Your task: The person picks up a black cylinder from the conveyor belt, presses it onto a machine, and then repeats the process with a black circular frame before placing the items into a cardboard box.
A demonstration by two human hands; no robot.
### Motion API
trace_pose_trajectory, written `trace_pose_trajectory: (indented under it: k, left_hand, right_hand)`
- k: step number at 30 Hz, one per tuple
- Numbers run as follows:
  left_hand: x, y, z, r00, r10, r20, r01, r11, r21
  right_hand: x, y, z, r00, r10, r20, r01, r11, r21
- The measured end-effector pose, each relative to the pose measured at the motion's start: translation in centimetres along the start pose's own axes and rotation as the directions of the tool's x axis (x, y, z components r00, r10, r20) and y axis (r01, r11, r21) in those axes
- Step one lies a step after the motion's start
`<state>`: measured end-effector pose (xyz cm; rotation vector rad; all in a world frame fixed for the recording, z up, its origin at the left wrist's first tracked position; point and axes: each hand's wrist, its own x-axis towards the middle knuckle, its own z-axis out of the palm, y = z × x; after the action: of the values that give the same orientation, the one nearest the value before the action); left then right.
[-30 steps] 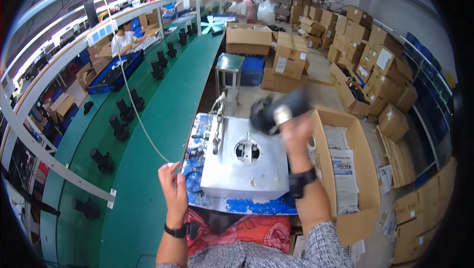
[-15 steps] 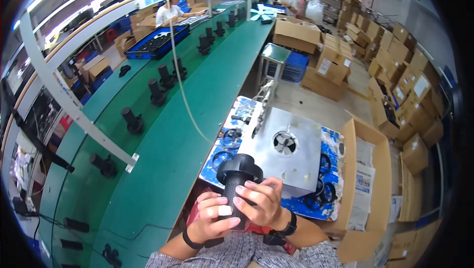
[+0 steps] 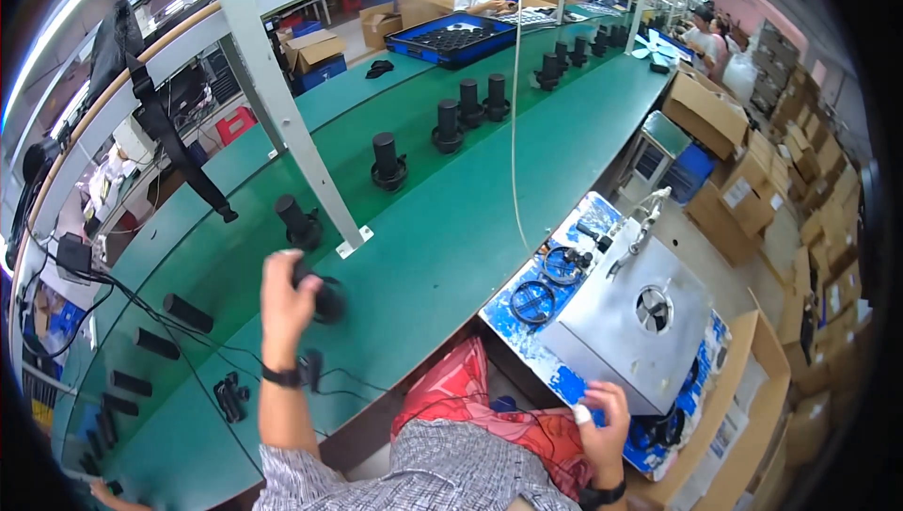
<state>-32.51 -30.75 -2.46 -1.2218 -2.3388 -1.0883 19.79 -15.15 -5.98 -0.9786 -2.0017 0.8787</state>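
Note:
My left hand [image 3: 285,299] is over the green bench, its fingers closed round a black cylindrical housing with a wide round collar [image 3: 327,301]. The housing is slightly blurred and partly covered by the hand. Just beyond it, a similar black housing [image 3: 298,222] stands in a row of several along the bench. Off to the right, my right hand [image 3: 605,424] holds nothing, its fingers apart and one fingertip wrapped in white. That hand is close to the front of a silver metal box [image 3: 611,323] with a round fan opening [image 3: 653,308] in its top.
Black rings [image 3: 533,302] lie on the blue-and-white worn board beside the box. An upright metal post [image 3: 282,106] stands on the bench, and a pale cable [image 3: 515,135] hangs over it. Loose black tubes [image 3: 155,343] and wires lie at left. An open carton [image 3: 767,370] is at right.
The view has swung left. My hands have parted: the left has carried the black housing from in front of me to the bench, while the right has let go of it.

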Motion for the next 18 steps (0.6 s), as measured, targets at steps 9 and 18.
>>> trace_pose_trajectory:
  k: [9, 18]
  left_hand:
    - [7.3, -27.5, -1.0, 0.961, 0.088, -0.262, 0.063, 0.854, 0.517]
    - [4.1, -22.7, 5.3, 0.892, 0.016, -0.451, 0.194, 0.889, 0.414]
  right_hand:
    - [-7.3, 5.0, -4.9, 0.865, 0.372, -0.336, -0.262, 0.907, 0.331]
    - [-14.2, 9.7, -12.8, 0.602, 0.530, -0.598, -0.541, 0.821, 0.183]
